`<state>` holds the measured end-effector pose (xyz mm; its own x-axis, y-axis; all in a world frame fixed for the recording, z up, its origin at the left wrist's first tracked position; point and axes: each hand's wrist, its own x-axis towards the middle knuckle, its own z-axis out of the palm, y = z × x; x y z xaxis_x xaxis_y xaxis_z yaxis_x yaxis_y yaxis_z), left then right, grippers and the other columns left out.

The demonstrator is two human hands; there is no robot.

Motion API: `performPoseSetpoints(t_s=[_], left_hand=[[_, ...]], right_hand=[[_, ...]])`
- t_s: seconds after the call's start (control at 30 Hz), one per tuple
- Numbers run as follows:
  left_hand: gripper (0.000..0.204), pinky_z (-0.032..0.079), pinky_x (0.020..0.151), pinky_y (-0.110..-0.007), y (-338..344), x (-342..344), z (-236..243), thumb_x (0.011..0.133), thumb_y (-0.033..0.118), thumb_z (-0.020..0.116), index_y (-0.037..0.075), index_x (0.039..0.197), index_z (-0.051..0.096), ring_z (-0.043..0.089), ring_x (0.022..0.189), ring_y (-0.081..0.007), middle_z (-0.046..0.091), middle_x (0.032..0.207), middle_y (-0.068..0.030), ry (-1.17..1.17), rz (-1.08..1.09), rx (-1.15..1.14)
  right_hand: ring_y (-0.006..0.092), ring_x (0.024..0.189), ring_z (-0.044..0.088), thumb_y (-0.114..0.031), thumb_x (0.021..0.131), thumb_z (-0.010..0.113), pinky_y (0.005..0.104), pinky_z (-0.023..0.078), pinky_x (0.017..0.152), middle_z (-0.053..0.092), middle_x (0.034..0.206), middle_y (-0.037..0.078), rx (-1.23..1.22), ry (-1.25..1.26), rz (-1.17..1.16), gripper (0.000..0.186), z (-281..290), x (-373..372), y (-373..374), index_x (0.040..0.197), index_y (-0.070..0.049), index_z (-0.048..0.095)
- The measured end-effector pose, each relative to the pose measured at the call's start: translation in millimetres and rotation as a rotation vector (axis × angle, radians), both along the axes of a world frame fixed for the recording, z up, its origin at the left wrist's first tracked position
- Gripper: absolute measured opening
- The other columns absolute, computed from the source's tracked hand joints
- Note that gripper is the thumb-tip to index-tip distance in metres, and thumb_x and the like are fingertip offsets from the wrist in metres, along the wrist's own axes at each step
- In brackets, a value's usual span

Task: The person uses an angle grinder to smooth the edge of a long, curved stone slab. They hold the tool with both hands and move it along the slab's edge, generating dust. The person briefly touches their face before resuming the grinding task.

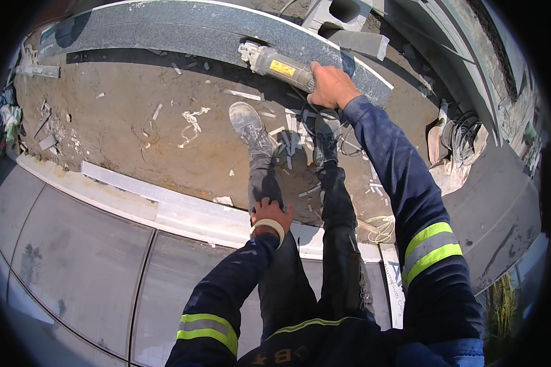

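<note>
My right hand (332,87) is closed around the rear end of a dusty grey angle grinder (286,67) with a yellow label. The grinder lies with its head to the left, on or just over the near edge of a long grey stone slab (165,25). Its disc cannot be made out. My left hand (272,215), fingers spread, rests on my left leg near the knee; a pale band circles that wrist.
Stone offcuts (292,134) litter the dirt around my boots (249,125). A concrete block (341,15) stands beyond the slab. Coiled cable (462,137) lies at the right near stacked panels (465,49). Behind my feet runs a pale stone edging (183,211) beside large grey tiles (79,257).
</note>
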<state>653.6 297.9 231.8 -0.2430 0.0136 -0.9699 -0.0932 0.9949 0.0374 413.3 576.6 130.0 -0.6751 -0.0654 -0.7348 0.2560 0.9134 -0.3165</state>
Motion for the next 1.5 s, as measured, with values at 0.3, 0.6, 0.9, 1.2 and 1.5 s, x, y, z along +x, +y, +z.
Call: performPoseSetpoints(t_s=[0.3,0.6,0.9,1.2,1.5], left_hand=[[0.060,0.045,0.112,-0.060,0,6,-5,0.100,0.056,0.058,0.002,0.120,0.077,0.051,0.137,-0.0422,0.058,0.146,-0.0194,0.004,-0.002,0.004],[0.061,0.044,0.113,-0.058,2,-4,2,0.100,0.057,0.059,0.003,0.122,0.077,0.051,0.138,-0.0403,0.057,0.147,-0.0179,-0.012,0.018,-0.017],[0.061,0.044,0.114,-0.057,3,-1,-3,0.100,0.056,0.058,0.003,0.124,0.076,0.050,0.139,-0.0409,0.057,0.149,-0.0186,-0.019,-0.020,-0.019],[0.061,0.043,0.115,-0.057,4,-1,-1,0.100,0.056,0.058,0.002,0.124,0.076,0.051,0.138,-0.0410,0.058,0.148,-0.0189,-0.014,-0.011,-0.018],[0.061,0.044,0.113,-0.059,3,-1,-1,0.100,0.056,0.058,0.001,0.121,0.077,0.052,0.136,-0.0408,0.059,0.144,-0.0193,-0.011,-0.006,0.001]], right_hand=[[0.0455,0.108,0.073,-0.023,0.076,0.082,0.0503,0.060,0.095,0.075,0.112,0.028,-0.034,0.008,0.004,0.054,-13,-30,-24,0.121,0.003,0.064],[0.0458,0.110,0.072,-0.023,0.076,0.084,0.0508,0.059,0.096,0.075,0.112,0.028,-0.007,-0.032,-0.006,0.055,6,-3,0,0.120,0.003,0.062],[0.0449,0.109,0.073,-0.021,0.076,0.083,0.0504,0.060,0.095,0.075,0.112,0.027,-0.047,0.025,-0.001,0.055,-12,-18,-13,0.122,0.003,0.064],[0.0445,0.110,0.073,-0.022,0.076,0.084,0.0497,0.059,0.096,0.075,0.112,0.027,-0.032,-0.003,0.011,0.055,-3,-12,-7,0.121,0.003,0.064],[0.0448,0.111,0.073,-0.022,0.076,0.083,0.0498,0.059,0.097,0.075,0.113,0.028,-0.004,-0.027,-0.010,0.054,1,-9,-3,0.120,0.003,0.064]])
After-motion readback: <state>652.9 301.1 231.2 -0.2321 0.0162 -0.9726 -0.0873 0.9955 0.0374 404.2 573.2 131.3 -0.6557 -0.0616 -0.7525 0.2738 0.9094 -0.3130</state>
